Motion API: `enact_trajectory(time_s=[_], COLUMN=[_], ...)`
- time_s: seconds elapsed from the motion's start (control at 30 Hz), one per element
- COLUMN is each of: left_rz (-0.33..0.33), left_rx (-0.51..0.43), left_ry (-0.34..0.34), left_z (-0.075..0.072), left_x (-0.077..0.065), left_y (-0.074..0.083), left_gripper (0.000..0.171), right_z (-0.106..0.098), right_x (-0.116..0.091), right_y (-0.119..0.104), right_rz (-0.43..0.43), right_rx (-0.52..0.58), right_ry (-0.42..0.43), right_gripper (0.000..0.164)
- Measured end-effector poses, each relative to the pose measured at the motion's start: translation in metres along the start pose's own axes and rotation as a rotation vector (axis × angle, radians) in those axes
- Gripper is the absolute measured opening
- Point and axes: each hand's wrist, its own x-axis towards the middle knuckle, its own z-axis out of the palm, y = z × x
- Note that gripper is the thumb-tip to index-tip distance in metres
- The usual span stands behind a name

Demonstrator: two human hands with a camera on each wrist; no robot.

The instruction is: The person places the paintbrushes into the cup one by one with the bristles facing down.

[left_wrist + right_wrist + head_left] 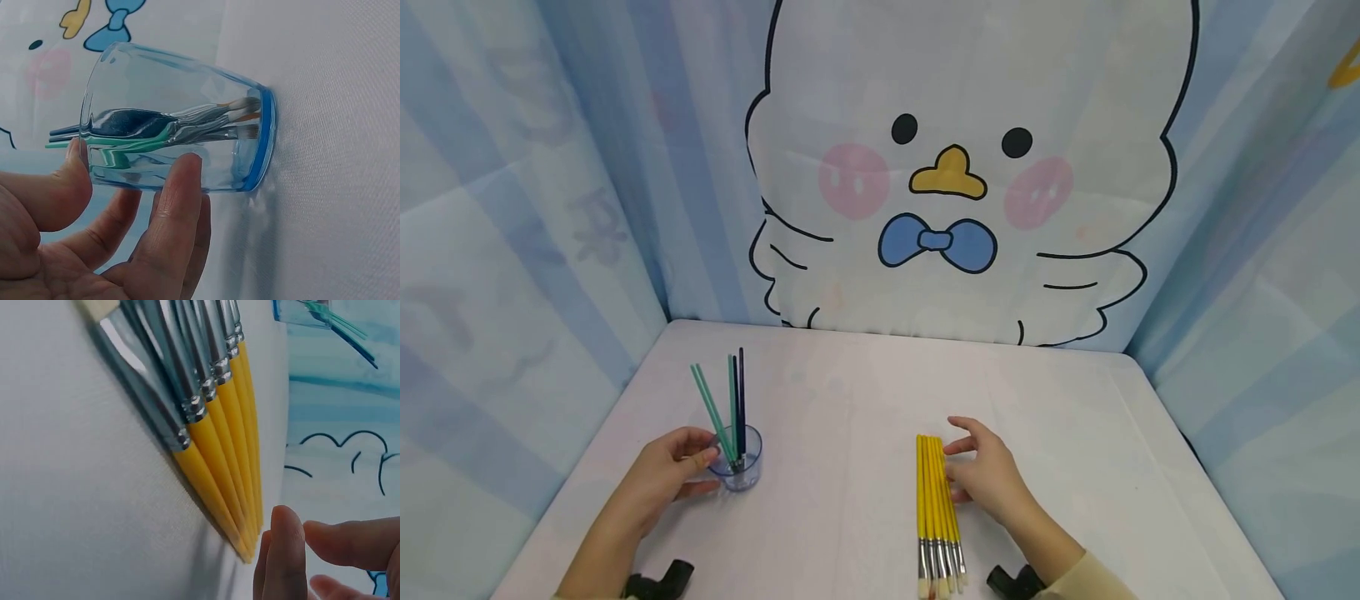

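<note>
My left hand (664,468) holds a clear bluish plastic cup (751,477) by its near left side, thumb at the rim and fingertips along the wall. Inside the upright cup lean several thin paintbrushes (147,140), some with green handles and some with dark blue ones, bristles down. On the right, a row of several yellow-handled paintbrushes (929,492) lies side by side on the table, metal ferrules and pale bristles toward me. Just right of their handle ends is my right hand (992,473), fingers spread and loosely bent, nothing held in them.
A white cloth covers the table (842,417). Behind it hangs a curtain (970,75) with a cartoon bird in a blue bow tie, and striped curtains stand at both sides. Black devices (662,579) are strapped at my wrists.
</note>
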Motion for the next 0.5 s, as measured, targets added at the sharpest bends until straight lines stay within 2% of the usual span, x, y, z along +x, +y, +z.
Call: enact_trajectory(time_s=[0.27,0.5], left_rz=[-0.002,-0.002], left_rx=[-0.003,0.007], left_ry=[0.000,0.004], left_z=[0.001,0.001], left_x=[-0.001,-0.003], left_y=[0.001,0.001], left_gripper=[0.037,0.037], right_z=[0.000,0.004], right_x=[0.002,0.004], right_y=[0.012,0.016], right_rz=[0.046,0.029], right_rx=[-0.130,-0.176], right_ry=[0.002,-0.014], right_gripper=[0.081,0.070])
